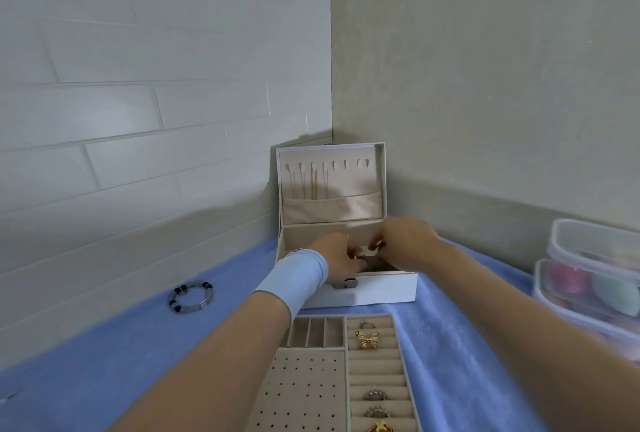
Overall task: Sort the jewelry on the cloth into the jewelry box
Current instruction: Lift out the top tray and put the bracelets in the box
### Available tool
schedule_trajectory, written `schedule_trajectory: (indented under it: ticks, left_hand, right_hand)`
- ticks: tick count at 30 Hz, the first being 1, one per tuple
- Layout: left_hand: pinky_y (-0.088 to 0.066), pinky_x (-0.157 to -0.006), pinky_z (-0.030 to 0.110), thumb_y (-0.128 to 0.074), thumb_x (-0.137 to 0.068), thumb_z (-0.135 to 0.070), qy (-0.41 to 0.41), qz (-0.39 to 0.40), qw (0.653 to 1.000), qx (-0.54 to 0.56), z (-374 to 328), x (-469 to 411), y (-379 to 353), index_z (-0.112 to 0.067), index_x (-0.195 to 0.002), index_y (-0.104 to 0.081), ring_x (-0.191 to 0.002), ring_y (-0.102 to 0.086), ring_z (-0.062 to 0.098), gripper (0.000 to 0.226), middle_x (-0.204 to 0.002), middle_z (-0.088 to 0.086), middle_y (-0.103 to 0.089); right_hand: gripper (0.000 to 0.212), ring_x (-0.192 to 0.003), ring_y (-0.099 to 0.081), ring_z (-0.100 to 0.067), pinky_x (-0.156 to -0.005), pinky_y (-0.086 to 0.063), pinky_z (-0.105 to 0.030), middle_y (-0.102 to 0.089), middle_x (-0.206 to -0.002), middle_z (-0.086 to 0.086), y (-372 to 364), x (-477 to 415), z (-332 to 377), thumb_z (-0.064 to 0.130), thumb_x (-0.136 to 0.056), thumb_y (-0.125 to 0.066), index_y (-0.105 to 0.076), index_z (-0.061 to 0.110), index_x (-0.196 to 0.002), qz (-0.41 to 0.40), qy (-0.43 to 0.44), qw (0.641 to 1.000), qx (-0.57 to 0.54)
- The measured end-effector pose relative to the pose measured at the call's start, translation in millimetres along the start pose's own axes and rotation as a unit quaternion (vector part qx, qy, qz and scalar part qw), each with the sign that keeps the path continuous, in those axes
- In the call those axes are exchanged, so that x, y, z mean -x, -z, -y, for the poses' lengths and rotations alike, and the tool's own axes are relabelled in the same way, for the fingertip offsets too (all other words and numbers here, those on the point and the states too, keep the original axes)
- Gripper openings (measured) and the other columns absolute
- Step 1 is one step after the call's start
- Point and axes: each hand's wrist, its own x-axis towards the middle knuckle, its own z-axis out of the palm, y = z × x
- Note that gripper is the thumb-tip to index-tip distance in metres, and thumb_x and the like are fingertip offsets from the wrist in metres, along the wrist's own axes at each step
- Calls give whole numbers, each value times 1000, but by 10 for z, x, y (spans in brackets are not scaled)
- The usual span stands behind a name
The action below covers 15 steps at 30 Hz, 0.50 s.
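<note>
While the jewelry box (377,288) lies crosswise, its lid (332,182) stands upright.

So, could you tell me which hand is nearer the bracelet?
Left. The left hand is inside the box, right of the bracelet; the right hand is beside it, farther right.

The white jewelry box (381,288) stands open on the blue cloth (121,345), lid upright, thin necklaces (311,182) hanging inside. Its beige tray (304,386) lies in front, holding a gold butterfly ring (367,340) and others. A beaded bracelet (191,296) lies left of the box.
</note>
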Motion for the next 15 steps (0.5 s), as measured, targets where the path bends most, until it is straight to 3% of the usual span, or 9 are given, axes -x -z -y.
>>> schedule_trajectory:
  ticks: [4, 8, 12, 15]
  left_hand:
    - [-43, -90, 24, -62, -91, -37, -13, -44, 999, 27, 173, 163, 164, -29, -123, -66, -101, -62, 14, 34, -114, -7, -69]
    - [-47, -88, 26, -59, -94, -35, -2, -118, 993, 27, 502, 479, 376, -30, -118, -65, -97, -61, 12, 25, -112, -8, -66]
    - [-41, -76, 25, -62, -93, -32, 40, -155, 986, 47, 1005, 839, 559, -28, -107, -59, -87, -57, 13, 15, -102, -5, -63]
    - [-46, -71, 26, -62, -92, -27, 95, -154, 982, 55, 1413, 1090, 641, -27, -105, -62, -79, -59, 13, 13, -102, -5, -64]
  right_hand:
    - [21, -97, -67, -11, -82, -56, -29, -72, -101, 14, 166, 54, 248, 29, -88, -67, -76, 37, -105, -2, 21, 996, -88]
    - [17, -94, -66, -8, -84, -55, -26, -72, -100, 13, 280, 108, 645, 28, -90, -69, -78, 30, -104, -10, 77, 981, -177]
    - [16, -95, -66, -7, -90, -54, -28, -73, -98, 12, 281, 107, 1170, 25, -90, -70, -79, 26, -103, 4, 126, 964, -234]
    - [17, -94, -67, -8, -89, -54, -27, -75, -102, 8, 211, 54, 1583, 24, -91, -70, -78, 23, -105, 31, 154, 958, -242]
